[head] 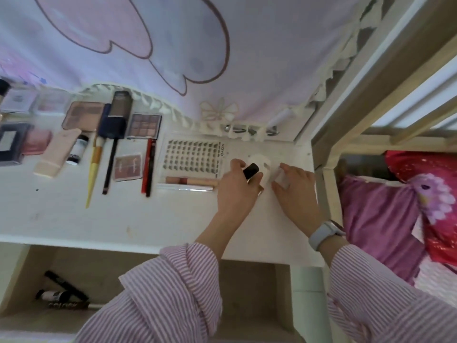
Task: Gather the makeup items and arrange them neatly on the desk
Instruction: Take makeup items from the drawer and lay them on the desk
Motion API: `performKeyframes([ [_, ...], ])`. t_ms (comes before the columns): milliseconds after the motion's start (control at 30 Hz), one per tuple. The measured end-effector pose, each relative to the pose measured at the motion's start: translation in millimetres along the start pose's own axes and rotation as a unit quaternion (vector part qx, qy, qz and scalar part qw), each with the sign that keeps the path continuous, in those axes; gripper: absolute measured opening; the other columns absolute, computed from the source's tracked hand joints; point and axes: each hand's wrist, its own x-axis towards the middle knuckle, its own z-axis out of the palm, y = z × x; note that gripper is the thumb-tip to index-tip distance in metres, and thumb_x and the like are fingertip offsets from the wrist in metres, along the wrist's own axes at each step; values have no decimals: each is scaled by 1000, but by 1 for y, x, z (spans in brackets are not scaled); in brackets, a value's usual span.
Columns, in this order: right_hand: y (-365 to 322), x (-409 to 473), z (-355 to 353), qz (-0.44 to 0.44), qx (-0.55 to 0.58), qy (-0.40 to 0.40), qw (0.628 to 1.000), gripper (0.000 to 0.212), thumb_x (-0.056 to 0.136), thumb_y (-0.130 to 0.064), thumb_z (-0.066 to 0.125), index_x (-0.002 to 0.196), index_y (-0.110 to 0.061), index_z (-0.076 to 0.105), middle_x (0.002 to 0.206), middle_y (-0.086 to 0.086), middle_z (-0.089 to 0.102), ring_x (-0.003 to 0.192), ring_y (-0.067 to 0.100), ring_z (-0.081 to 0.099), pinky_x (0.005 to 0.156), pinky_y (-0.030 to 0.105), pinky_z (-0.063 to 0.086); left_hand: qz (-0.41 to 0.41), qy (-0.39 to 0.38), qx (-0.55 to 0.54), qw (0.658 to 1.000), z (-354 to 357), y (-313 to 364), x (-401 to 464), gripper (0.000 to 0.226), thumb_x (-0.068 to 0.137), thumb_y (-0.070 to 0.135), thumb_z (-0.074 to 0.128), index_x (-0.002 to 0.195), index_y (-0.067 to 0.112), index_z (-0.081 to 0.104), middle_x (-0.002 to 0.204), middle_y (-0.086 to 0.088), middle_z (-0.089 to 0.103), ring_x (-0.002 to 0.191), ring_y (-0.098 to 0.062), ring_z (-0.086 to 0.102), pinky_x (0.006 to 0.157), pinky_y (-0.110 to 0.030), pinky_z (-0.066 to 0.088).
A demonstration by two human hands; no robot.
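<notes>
Striped sleeves (173,288) reach over the desk (148,219): left hand (237,191) grips a black-capped item (251,170), right hand (295,191) pinches sth small & clear, prob. a cap (282,178), beside a white jar (259,160). Placing step: next, set both down right of the lash tray (193,158); room's tight, w/ desk edge & bed frame (329,174) close.

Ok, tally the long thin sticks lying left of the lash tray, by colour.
Yellow: 1, the brush
Red: 1, the red pencil
Dark: 2, the dark stick and the black pencil
Total: 4
</notes>
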Motion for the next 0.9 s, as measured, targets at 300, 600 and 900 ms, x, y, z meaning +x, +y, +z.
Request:
performKeyframes([
  [300, 4, 10, -1, -27, 94, -6, 995, 44, 89, 3, 47, 132, -2, 43, 142, 15, 36, 134, 28, 28, 108, 17, 12, 54, 54, 40, 996, 1, 9, 0, 50, 88, -4, 44, 136, 1, 30, 122, -18, 37, 97, -34, 48, 74, -34, 38],
  [600, -19, -63, 6, -134, 43, 45, 989, 28, 81, -5, 51, 106, 2, 61, 102, 21, 61, 92, 36, 59, 81, 42, 48, 30, 102, 143, 984, -8, -44, -63, 26, 91, 23, 55, 112, 8, 54, 100, -6, 62, 85, -15, 45, 76, -23, 32],
  [900, -31, -71, 18, -180, -59, -16, 982, 48, 69, 6, 71, 115, -1, 60, 113, 20, 63, 98, 37, 62, 79, 47, 49, 45, 143, 29, 988, -9, -41, -65, 26, 92, 16, 54, 115, 4, 56, 115, -9, 58, 100, -19, 56, 83, -25, 48],
])
